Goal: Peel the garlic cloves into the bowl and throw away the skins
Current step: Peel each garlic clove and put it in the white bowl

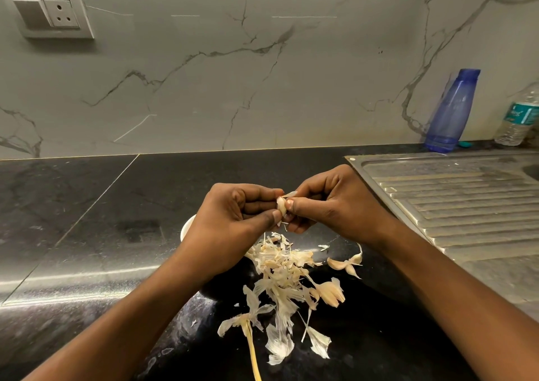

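Pale garlic clove (281,205) held above the black counter (87,220), exactly where the two hands meet. Left hand (233,214) curled, thumb and forefinger tips pinching the clove's left side. Right hand (335,202) likewise curled, thumb tip pressed to the clove's right side, with a sliver of skin sticking up past the forefinger. Clove mostly covered by fingertips; amount of skin left on it impossible to tell.

Heap of loose skins (280,267) on the counter just below the hands, trailing toward the near edge. Long dry stalk (253,351) among them, cut off by the bottom of the frame. Splayed cloves (347,262), unpeeled, right of the heap and near the right forearm. Clump of cloves (331,291), also unpeeled, touching the heap's right edge.

White bowl (186,227) behind the left hand and wrist, only a short arc of rim showing; contents hidden.

Steel draining board (452,199) at right, well apart from the heap, its basin cut off by the frame edge. Blue bottle (450,112) and clear water bottle (519,118) upright against the marbled wall (262,74), the clear one partly out of frame. Socket plate (49,13) at upper left.
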